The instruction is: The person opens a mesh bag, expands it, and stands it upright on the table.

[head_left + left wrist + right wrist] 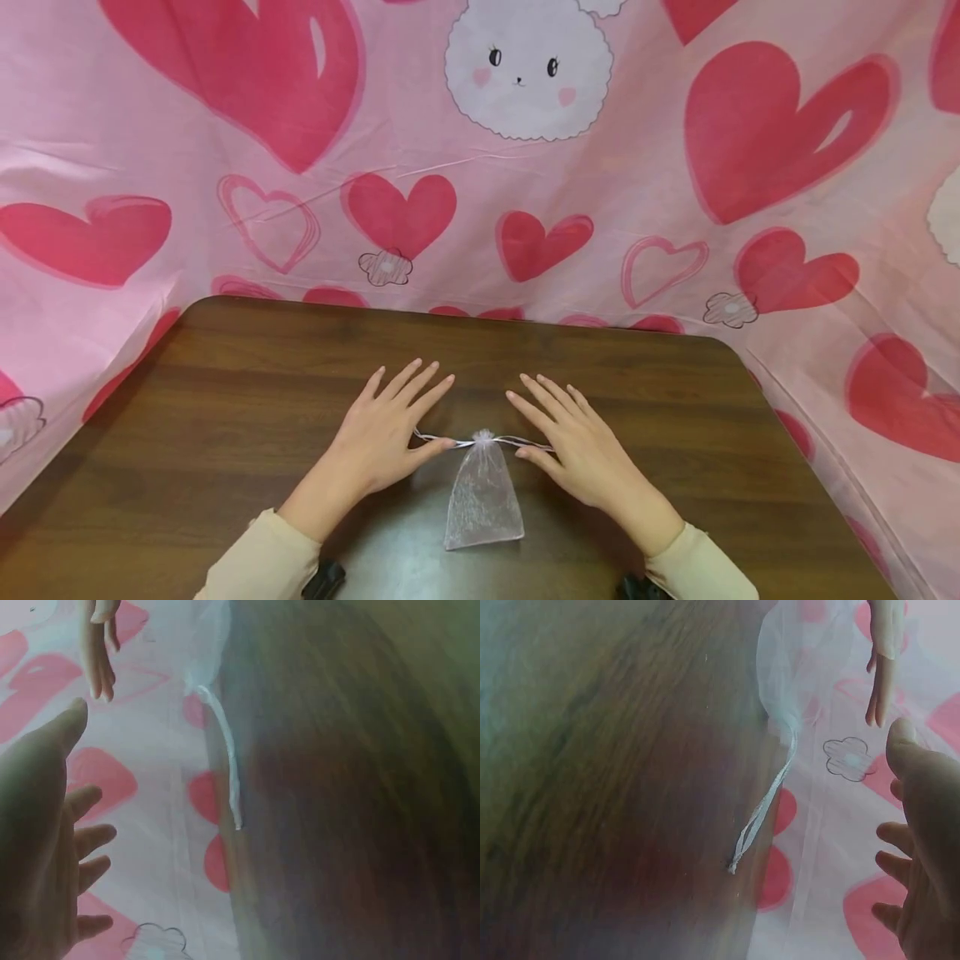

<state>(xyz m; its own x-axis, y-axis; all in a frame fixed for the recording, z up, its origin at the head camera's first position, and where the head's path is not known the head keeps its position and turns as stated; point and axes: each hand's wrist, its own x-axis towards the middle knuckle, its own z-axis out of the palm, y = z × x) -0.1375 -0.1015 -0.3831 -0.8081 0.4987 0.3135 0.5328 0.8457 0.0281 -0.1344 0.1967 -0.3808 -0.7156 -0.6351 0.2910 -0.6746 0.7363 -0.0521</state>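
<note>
A small sheer white organza drawstring bag (pixel 484 500) lies on the dark wooden table, its gathered neck pointing away from me. White drawstrings (pixel 517 441) stretch out from the neck to both sides. My left hand (pixel 390 429), fingers spread and straight, hovers over the left string's end. On the other side my right hand (pixel 581 442) is spread the same way above the right string. Both wrist views show the palms apart from the strings: the left cord (pixel 231 765) and the right looped cord (pixel 761 810) lie loose, with nothing held.
The brown wood-grain table (pixel 300 350) has rounded far corners. Behind it and along both sides hangs a pink cloth (pixel 465 158) printed with red hearts and a white fluffy face. Dark wrist straps (pixel 324 579) show below the cream sleeves (pixel 262 554).
</note>
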